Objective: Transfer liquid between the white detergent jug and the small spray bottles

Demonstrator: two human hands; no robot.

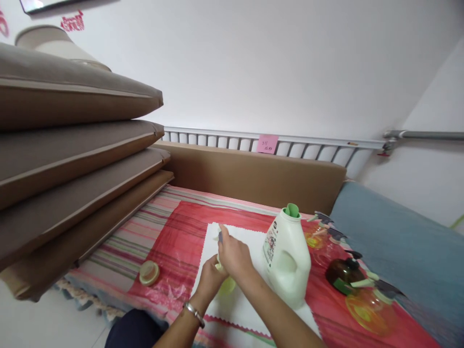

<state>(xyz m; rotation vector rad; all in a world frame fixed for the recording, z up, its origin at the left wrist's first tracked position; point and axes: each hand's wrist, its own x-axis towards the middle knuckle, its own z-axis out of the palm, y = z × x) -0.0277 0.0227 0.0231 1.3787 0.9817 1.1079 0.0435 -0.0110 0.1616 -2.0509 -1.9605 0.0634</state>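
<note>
Both my hands meet over a white cloth (pixel 232 309) spread on a red plastic sheet. My left hand (pixel 210 278), with a bracelet at the wrist, is closed around a small pale yellow-green container (pixel 227 285). My right hand (pixel 234 253) crosses over it, fingers pinched on a small dark piece at the container's top. A large pale green detergent jug (pixel 288 256) with an open green spout stands on the cloth just right of my hands. Its round cap (pixel 149 272) lies apart on the red sheet to the left.
Several brown cushions (pixel 72 159) are stacked at the left. A brown pump bottle (pixel 344 273) and clear orange-tinted bottles (pixel 369 307) lie at the right, beside a blue cushion (pixel 398 256). A cardboard panel (pixel 253 176) and a white radiator stand behind.
</note>
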